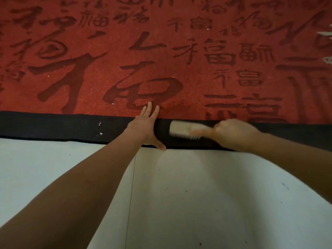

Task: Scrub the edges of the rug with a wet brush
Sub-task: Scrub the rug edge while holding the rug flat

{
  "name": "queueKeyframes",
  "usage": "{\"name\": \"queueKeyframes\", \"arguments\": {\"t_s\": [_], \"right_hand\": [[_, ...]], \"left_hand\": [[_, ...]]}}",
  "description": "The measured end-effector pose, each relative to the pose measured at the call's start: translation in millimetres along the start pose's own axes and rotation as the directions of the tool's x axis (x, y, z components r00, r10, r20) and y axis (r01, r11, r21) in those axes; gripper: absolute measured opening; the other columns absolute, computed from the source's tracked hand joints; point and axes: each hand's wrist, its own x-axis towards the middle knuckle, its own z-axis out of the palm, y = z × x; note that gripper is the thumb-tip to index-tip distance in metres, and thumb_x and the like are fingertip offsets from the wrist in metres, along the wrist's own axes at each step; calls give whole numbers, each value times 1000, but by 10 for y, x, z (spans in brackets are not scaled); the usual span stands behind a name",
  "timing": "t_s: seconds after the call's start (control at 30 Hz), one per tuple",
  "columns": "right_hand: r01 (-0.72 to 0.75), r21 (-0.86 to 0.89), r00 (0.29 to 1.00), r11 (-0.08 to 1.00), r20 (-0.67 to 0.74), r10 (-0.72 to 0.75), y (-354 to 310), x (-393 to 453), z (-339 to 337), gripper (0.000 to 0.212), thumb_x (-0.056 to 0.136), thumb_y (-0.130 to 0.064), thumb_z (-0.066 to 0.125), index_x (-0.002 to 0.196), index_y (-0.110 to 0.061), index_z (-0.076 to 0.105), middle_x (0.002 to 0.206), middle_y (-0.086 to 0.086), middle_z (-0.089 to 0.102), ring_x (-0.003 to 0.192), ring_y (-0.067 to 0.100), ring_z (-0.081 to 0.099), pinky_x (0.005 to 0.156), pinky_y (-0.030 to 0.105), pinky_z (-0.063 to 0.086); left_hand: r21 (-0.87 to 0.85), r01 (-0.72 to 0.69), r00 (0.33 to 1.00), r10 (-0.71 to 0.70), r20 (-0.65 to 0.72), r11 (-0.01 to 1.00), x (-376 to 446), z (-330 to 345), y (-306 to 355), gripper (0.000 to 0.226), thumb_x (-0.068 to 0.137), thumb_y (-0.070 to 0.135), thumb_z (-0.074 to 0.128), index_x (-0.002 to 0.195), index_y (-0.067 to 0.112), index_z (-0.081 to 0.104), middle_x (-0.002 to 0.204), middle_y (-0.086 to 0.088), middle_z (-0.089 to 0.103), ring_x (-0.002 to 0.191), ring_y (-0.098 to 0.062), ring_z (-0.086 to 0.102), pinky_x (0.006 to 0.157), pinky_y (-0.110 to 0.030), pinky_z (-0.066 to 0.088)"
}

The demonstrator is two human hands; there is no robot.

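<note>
Fingers (150,112) of the left hand (146,127) lying straight and slightly spread, pressing flat across the black woven border band (53,125) and onto the red pile of the large red rug patterned with darker red calligraphy characters (161,51); thumb splayed out toward the near side, tip reaching the border's outer edge where it is meeting the pale grey tiled floor (197,194).

Right hand (233,134) curling its fingers round the handle of the pale, cream-coloured scrubbing brush (185,131), gripping it firmly; brush head sitting bristles-down on the black border, just beside the left hand, blurred by motion so finer detail cannot be told. Wetness of the bristles not discernible.

Lying on the border to the left of the left hand: a few small white flecks of debris (99,124). Running across the floor between the forearms: a thin dark tile joint (132,186). Peeking in at the far right edge: pale fringed or patterned material (326,34), too cropped to identify.

No containers showing anywhere in this single head view.
</note>
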Motion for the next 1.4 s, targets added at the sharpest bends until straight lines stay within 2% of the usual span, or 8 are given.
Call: {"name": "queueKeyframes", "arguments": {"t_s": [0.27,0.43,0.6,0.77,0.93,1.07,1.23,1.4], "right_hand": [[118,95,993,988,-4,-118,-337,-6,120,78,98,-12,35,144,-58,-7,91,5,57,79,24,61,64,33,41],[-212,119,974,970,-49,219,-165,93,-33,70,98,-12,38,149,-50,7,89,9,56,76,29,61,63,36,43],[91,109,996,990,-29,-88,-321,-12,198,78,95,-13,37,145,-56,-3,91,8,58,86,30,64,68,34,41],[-236,190,964,953,-77,254,-199,109,-17,71,96,-10,41,149,-48,13,92,12,62,82,32,64,67,37,48],[103,124,995,987,-20,-101,-444,4,111,74,96,-13,36,147,-54,1,86,8,56,82,29,63,63,34,39],[-258,137,960,956,-76,270,-45,40,-94,63,97,-12,40,149,-44,21,94,14,64,82,32,65,66,39,48],[224,165,974,960,-33,-222,-613,244,-102,71,99,-13,36,146,-56,4,73,2,49,65,26,57,60,36,45],[-247,291,901,924,-282,330,-455,802,-360,67,96,-6,38,150,-42,21,92,18,64,77,36,64,62,39,43]], "left_hand": [[3,3,1000,-3,15,1000,18,-5,-5,150,56,60,87,152,25,-22,158,-2,-32,148,-21,-20,123,-44,9],[7,21,1000,-22,21,1000,41,-35,39,150,56,56,88,153,23,-22,158,-5,-32,148,-24,-19,122,-48,10],[1,22,1000,-22,17,1000,18,-26,29,150,55,57,88,153,24,-21,158,-3,-31,149,-23,-19,122,-47,12],[4,22,1000,-23,20,1000,16,-42,70,148,57,54,88,153,23,-21,158,-4,-30,149,-24,-18,122,-46,10],[-15,10,1000,-10,17,1000,-6,21,4,147,57,58,86,153,24,-19,159,-2,-30,149,-21,-19,123,-45,10],[-62,-26,999,24,-27,998,-68,72,-19,136,66,56,83,155,22,-14,160,-1,-26,149,-19,-16,122,-41,12],[-79,-159,987,161,14,984,-226,-49,-298,106,77,46,79,157,24,12,164,4,2,150,-16,8,120,-38,23],[-257,-85,927,-19,-376,963,-541,-53,-692,59,97,20,54,152,23,33,147,-4,47,135,-24,43,109,-34,36]]}}
